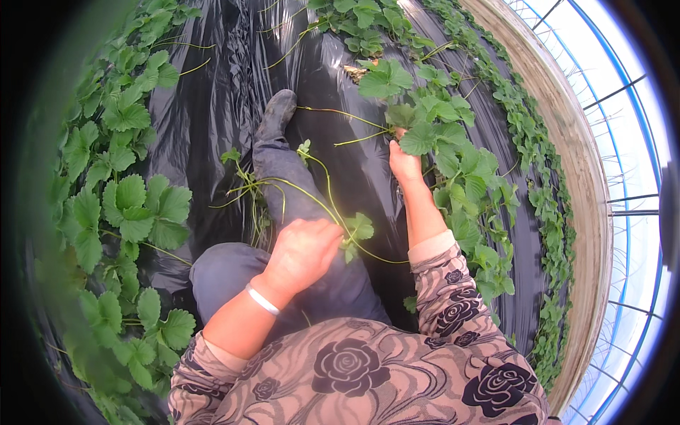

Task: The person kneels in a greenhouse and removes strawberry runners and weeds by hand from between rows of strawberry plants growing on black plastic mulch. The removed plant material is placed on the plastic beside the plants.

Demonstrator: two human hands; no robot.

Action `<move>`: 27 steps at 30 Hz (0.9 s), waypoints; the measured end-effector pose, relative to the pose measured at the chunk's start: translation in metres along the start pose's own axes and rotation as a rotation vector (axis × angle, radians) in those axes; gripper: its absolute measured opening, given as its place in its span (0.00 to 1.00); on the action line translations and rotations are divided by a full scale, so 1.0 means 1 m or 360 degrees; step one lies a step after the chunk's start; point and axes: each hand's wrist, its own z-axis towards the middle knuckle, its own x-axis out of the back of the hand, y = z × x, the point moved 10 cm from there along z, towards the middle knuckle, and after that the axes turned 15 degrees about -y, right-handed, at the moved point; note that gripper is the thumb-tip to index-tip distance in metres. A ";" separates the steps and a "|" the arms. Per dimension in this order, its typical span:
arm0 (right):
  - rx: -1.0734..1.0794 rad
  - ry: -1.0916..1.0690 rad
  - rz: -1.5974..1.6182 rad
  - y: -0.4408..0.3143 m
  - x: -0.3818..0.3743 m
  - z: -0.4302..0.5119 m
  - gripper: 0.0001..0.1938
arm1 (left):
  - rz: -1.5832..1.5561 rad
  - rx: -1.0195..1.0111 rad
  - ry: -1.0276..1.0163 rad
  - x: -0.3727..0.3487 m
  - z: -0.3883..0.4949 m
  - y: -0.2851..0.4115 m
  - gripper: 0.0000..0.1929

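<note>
My left hand (306, 255), with a white band at its wrist, is closed around thin green strawberry runners (324, 206) above my legs. Small leaves (359, 227) hang from them beside the fingers. Toward the right, my right hand (405, 158) reaches in at the base of a strawberry plant (419, 139). Leaves hide part of its fingers, so its grip cannot be made out. Two runner stems (361, 139) stick out to the left of that hand. More cut or loose runners (255, 186) lie over my lower leg and the film beside it.
Black plastic film (212, 106) covers the ground and beds. Strawberry rows (127, 212) run along the left and the right. My boot (276, 114) rests in the furrow between them. Beyond the right row are a pale strip of ground (579, 138) and a blue-framed greenhouse wall (629, 106).
</note>
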 end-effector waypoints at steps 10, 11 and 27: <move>-0.0225 -0.0522 -0.0373 0.039 -0.015 0.019 0.09 | -0.0148 0.0035 -0.0098 -0.005 0.013 -0.020 0.03; 0.0106 -0.0470 -0.0832 0.013 -0.019 0.017 0.10 | -0.0140 0.0029 -0.0098 -0.005 0.012 -0.020 0.03; -0.0387 -0.0264 -0.0448 0.012 -0.031 0.056 0.09 | -0.0155 0.0027 -0.0115 -0.002 0.009 -0.020 0.03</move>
